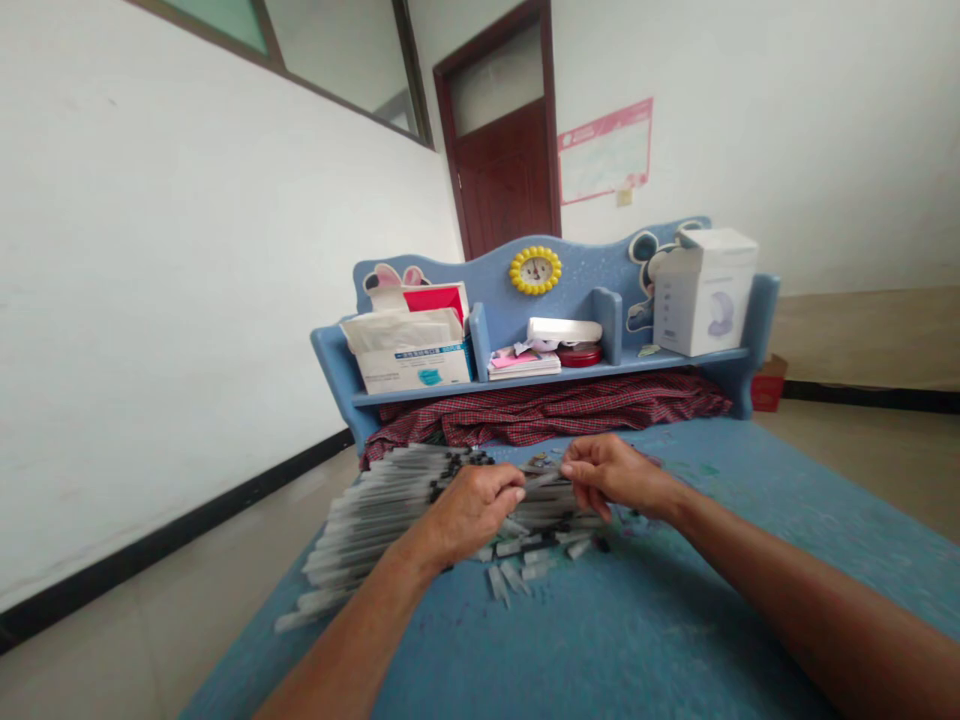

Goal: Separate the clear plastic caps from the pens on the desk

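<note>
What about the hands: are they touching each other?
No, a gap shows between the left hand and right hand over the blue table.

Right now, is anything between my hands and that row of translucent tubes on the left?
Nothing visible blocks your left hand, which is right beside the row of translucent tubes. For your right hand, the left hand and some loose pieces lie in between.

Both hands (478,502) over pale slender tubes (364,525) on a blue table (615,630)
</note>
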The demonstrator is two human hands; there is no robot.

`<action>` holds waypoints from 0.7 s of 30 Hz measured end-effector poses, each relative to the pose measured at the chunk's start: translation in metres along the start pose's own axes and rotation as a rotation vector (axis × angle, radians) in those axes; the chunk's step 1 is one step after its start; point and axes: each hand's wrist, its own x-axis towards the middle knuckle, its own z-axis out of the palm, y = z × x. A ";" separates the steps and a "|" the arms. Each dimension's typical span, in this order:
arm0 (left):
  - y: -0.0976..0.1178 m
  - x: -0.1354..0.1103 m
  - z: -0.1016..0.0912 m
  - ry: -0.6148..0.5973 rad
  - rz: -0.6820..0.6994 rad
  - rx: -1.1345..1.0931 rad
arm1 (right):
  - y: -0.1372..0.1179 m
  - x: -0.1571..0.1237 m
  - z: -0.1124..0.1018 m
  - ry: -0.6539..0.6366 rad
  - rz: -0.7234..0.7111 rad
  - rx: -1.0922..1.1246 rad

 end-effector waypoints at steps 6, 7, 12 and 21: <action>0.001 0.000 0.000 0.006 -0.003 -0.004 | -0.001 -0.001 0.001 0.013 -0.002 -0.062; 0.002 0.000 0.000 0.006 -0.003 -0.003 | -0.001 -0.001 0.002 0.019 -0.001 -0.059; 0.001 0.001 0.000 0.003 -0.021 0.002 | 0.000 -0.002 0.001 -0.002 -0.008 0.000; 0.001 0.001 0.000 0.002 -0.018 0.011 | 0.001 -0.003 0.000 -0.012 -0.002 0.050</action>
